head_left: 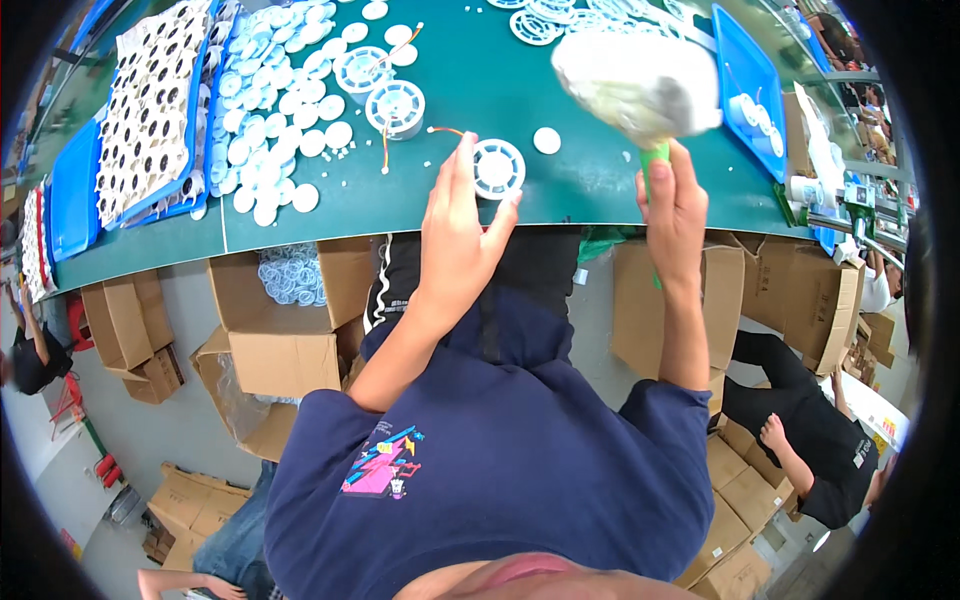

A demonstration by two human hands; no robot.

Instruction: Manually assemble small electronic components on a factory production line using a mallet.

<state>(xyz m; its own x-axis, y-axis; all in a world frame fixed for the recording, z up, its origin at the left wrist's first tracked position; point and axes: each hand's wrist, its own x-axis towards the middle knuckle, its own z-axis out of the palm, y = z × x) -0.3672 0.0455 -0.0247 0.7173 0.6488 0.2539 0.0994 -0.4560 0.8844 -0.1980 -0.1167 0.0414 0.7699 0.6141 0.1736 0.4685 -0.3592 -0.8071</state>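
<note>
On the green table's near edge sits a white slotted round part (498, 170), like a small motor housing, with a red-and-white wire at its far left. My left hand (462, 232) steadies it, straight fingers along its left side and thumb at its near right. In my right hand (677, 208) is a mallet (640, 88), held by its green handle. The mallet's bulky head is wrapped in white and raised over the table, right of the round part. Two similar wired round parts (396, 108) stand farther left, one behind the other.
White discs (290, 105) are heaped at the left, beside a blue tray holding a white sheet with dark round pieces (150, 100). Slotted rings (540, 28) lie at the back. A blue tray (745, 70) stands right. Cardboard boxes (285, 362) line the floor; other people sit nearby.
</note>
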